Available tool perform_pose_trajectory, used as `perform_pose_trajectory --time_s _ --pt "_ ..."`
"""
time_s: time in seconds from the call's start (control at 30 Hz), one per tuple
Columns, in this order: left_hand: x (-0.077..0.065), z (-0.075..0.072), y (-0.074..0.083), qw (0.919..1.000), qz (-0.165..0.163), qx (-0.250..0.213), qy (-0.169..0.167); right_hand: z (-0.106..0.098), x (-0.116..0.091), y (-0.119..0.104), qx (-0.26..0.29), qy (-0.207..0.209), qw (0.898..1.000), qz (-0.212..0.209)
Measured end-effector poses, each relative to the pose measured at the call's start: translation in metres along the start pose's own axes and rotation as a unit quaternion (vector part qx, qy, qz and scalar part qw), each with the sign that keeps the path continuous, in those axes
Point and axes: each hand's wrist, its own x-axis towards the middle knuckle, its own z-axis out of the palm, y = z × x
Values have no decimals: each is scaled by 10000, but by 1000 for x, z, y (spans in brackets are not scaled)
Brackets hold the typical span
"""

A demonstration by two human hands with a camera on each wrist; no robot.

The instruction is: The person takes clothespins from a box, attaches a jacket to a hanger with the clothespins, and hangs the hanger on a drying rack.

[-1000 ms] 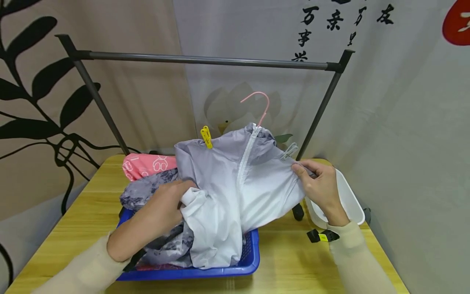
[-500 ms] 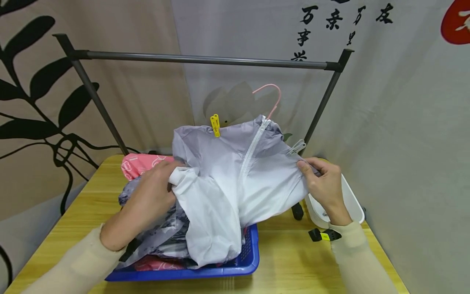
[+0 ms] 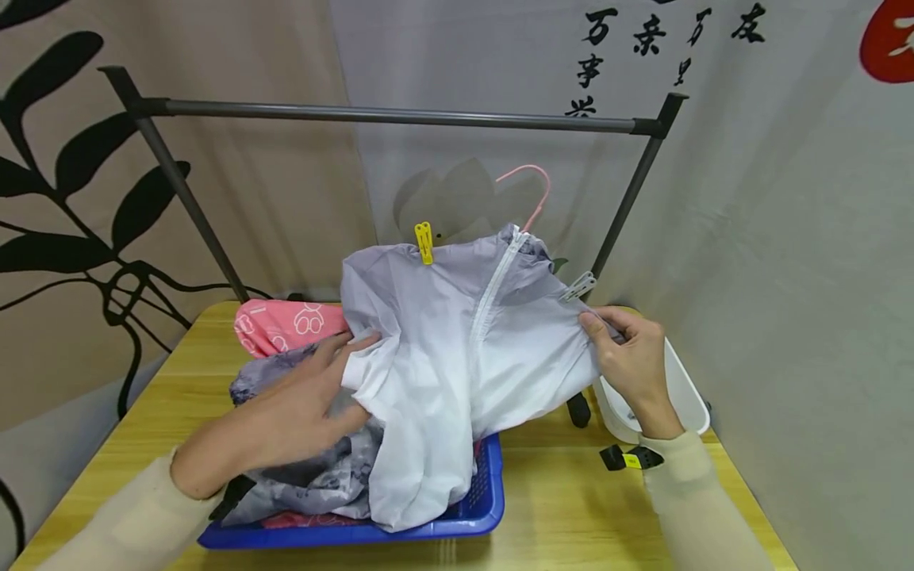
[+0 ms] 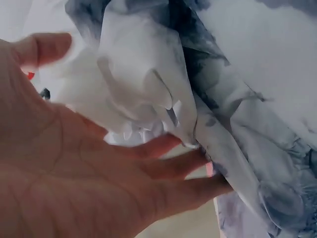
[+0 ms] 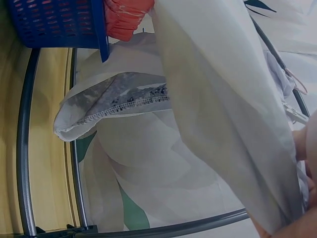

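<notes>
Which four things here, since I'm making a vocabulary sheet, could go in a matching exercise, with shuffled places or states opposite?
1. yellow plastic clothespin
2. thin pink hanger hook
3. blue plastic basket
4. white plastic tray

A. loaded with patterned fabric clothes
B. clipped to a shoulder of the lavender-and-white zipped jacket
C. partly hidden behind the right hand
D. rising at the jacket's neck

Pairs: 1-B, 2-D, 3-A, 4-C

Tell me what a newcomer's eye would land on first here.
Probably the grey-to-white jacket, central in the head view, pinched at one side by the right hand, a pink hanger hook showing above it. Next, the yellow clip on the shoulder nearer the left hand. Then the blue basket of clothes on the table.
</notes>
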Motion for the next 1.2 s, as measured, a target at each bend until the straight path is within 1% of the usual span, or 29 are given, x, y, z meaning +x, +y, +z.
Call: perform_pose_trajectory --time_s 0.03,0.13,0.33,0.47,0.63,0.7,0.83,0.93,1.07,1.13,1.2 --pt "-1 1 1 9999 -36 -12 -165 0 0 0 4 -13 10000 7" --pt "-4 6 7 9986 -135 30 -514 2 -1 1 4 -47 10000 -2" --pt "-4 16 20 9933 -202 379 -1071 3 -1 1 6 -134 9999 -44" --pt "-2 24 22 9897 -172 651 -1261 2 -2 1 -23 -213 9997 -94" --pt "0 32 21 9838 -237 1140 -1361 3 -3 3 -102 -363 9991 -178" --pt "0 35 22 9807 -238 1367 -1375 3 -3 3 -137 -394 9989 -210" --pt "0 38 21 9743 -65 1850 -1283 2 -5 1 -168 -452 9985 -253" --pt "0 41 18 9691 142 2203 -1097 2 -5 2 -186 -511 9982 -269" --pt "0 45 16 9624 364 2582 -765 1 -5 3 -215 -574 9979 -214" --pt "1 45 15 9597 430 2708 -607 1 -6 3 -230 -593 9978 -196" --pt "2 46 14 9590 445 2751 -513 1 -6 2 -237 -608 9977 -190"
